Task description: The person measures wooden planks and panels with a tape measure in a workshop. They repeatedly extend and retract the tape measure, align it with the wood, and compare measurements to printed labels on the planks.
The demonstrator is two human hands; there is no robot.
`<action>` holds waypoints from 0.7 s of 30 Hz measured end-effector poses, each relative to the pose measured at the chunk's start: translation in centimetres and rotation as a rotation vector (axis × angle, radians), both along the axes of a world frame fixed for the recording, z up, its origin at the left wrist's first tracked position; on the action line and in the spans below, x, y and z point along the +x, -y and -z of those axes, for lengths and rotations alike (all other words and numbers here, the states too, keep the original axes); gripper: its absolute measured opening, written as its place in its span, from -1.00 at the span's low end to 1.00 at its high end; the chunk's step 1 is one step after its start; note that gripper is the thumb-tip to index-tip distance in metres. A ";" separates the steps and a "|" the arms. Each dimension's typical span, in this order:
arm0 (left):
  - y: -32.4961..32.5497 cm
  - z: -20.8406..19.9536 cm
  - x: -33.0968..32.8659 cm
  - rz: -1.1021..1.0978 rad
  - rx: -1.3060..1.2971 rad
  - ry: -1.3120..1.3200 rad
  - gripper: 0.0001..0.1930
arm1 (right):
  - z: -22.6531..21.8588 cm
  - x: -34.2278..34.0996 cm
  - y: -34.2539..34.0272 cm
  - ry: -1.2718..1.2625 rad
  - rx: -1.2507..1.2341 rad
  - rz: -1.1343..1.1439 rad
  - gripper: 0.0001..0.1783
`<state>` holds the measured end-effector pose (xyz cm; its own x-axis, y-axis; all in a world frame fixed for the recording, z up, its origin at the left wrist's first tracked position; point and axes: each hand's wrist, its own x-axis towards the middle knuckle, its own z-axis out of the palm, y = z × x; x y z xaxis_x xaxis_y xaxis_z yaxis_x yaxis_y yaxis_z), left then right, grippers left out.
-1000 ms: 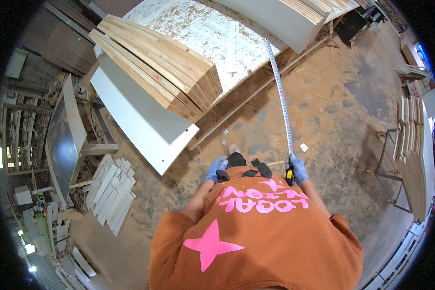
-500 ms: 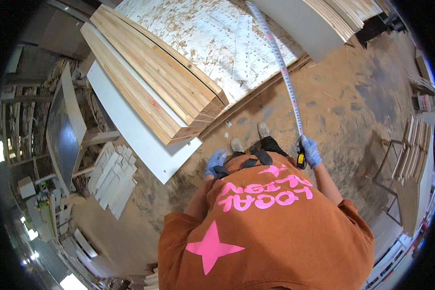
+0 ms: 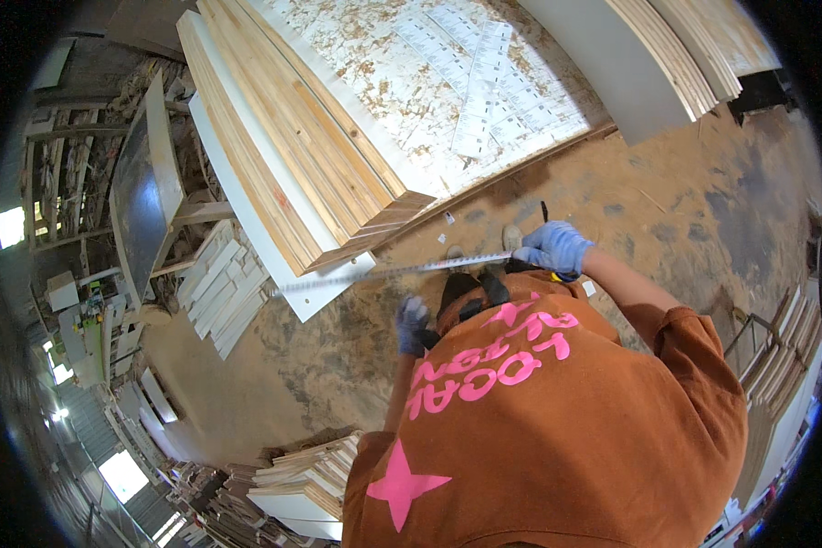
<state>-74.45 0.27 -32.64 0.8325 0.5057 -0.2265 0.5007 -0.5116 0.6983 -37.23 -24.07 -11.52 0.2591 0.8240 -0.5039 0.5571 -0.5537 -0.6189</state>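
Note:
My right hand (image 3: 559,250), in a blue-grey glove, is closed on a tape measure; only a yellow bit of its case shows beneath the palm. Out of it the white tape blade (image 3: 384,272) runs leftward in front of me, its far end past the corner of a white panel (image 3: 310,301). A slim dark object (image 3: 544,212) sticks up beyond the right fingers; its kind is unclear. My left hand (image 3: 412,325), also gloved, hangs near my waist with its fingers loosely apart and nothing visible in them. The blade passes beyond it, apart from it.
Stacked wooden boards (image 3: 310,137) lie on the white panel, beside a flaking white worktop (image 3: 429,119) with printed label sheets (image 3: 480,91). Grey panels (image 3: 612,64) stand at the far right. White strips (image 3: 224,288) are piled at left, more boards (image 3: 776,365) at right.
The tape blade has swung from reaching far over the worktop to pointing left. My right hand has moved up and inward with the tape measure. My view has shifted slightly.

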 end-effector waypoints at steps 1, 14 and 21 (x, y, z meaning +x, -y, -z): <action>-0.2 -0.5 0.2 -0.172 -0.139 -0.007 -0.63 | 0.1 0.2 -1.1 -0.001 -0.029 -0.031 -0.48; -4.4 -11.3 11.5 -1.151 -1.126 0.455 -0.73 | 3.1 -1.0 -6.6 -0.031 -0.190 -0.040 -0.38; -4.2 -10.0 10.7 -1.203 -1.125 0.511 -0.70 | 2.9 -1.2 -6.7 -0.040 -0.228 -0.028 -0.38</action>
